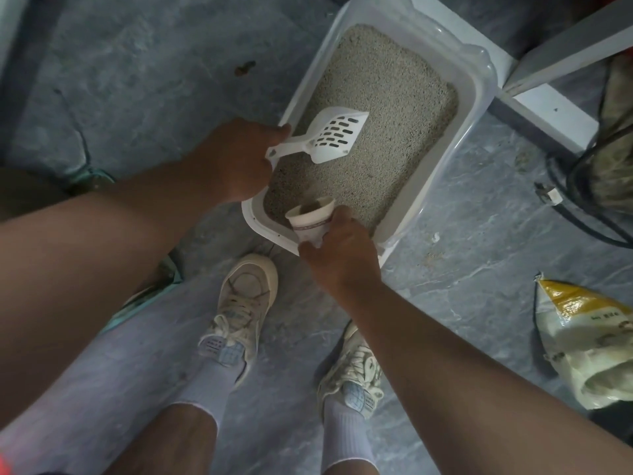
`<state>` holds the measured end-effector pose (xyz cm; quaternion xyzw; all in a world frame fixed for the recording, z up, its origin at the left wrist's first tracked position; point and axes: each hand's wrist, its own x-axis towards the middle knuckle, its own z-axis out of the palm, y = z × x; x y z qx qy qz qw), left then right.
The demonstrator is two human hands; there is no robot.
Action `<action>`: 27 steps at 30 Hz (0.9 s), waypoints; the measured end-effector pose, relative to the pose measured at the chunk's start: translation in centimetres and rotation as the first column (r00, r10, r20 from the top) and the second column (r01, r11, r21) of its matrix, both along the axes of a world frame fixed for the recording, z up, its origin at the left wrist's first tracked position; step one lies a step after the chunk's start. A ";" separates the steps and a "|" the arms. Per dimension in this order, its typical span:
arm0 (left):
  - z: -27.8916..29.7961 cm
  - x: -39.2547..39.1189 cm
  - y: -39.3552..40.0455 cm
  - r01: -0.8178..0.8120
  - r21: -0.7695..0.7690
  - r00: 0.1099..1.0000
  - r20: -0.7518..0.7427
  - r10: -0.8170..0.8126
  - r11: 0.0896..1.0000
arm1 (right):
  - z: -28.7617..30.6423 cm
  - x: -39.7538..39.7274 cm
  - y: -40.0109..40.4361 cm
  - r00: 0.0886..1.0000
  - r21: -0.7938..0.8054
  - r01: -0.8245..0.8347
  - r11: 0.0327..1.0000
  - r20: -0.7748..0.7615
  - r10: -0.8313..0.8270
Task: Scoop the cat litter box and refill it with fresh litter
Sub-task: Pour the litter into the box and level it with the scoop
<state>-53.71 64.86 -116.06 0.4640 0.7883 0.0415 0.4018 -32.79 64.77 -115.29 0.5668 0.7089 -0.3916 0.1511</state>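
A white litter box (476, 108) lies on the grey floor, filled with beige litter (387, 108). My left hand (236, 159) is closed around the handle of a white slotted scoop (329, 135), whose blade rests over the litter near the box's left rim. My right hand (342, 252) grips a paper cup (310, 219), tipped toward the box at its near corner; something dark shows inside the cup. A yellow and white litter bag (585, 344) lies open on the floor to the right.
My two feet in pale sneakers (243, 303) stand just in front of the box. A grey and white furniture base (548, 111) and black cables (582, 186) sit to the right of the box. A small dark scrap (245, 68) lies on the floor at left.
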 end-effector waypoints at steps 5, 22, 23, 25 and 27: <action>0.1 0.4 -0.1 -0.040 -0.002 0.999 0.013 0.040 0.999 | 0.0 0.1 -0.7 0.999 -0.007 -0.040 0.999 -0.002 0.040; 1.1 1.0 0.3 0.004 0.032 0.999 -0.048 -0.003 0.999 | 0.3 -0.9 0.9 0.984 0.019 0.161 0.987 0.070 -0.162; 1.0 1.1 0.3 0.008 0.036 0.998 -0.061 -0.006 0.999 | 0.4 -0.3 1.3 0.980 0.037 0.186 0.982 0.071 -0.188; 0.8 1.2 0.2 0.002 0.030 0.996 -0.084 0.001 1.000 | 0.8 1.0 2.5 0.969 0.072 0.233 0.970 0.063 -0.238; 0.8 1.4 0.1 -0.014 0.027 0.996 -0.086 0.016 1.000 | 1.3 2.5 4.0 0.960 0.117 0.267 0.956 0.056 -0.275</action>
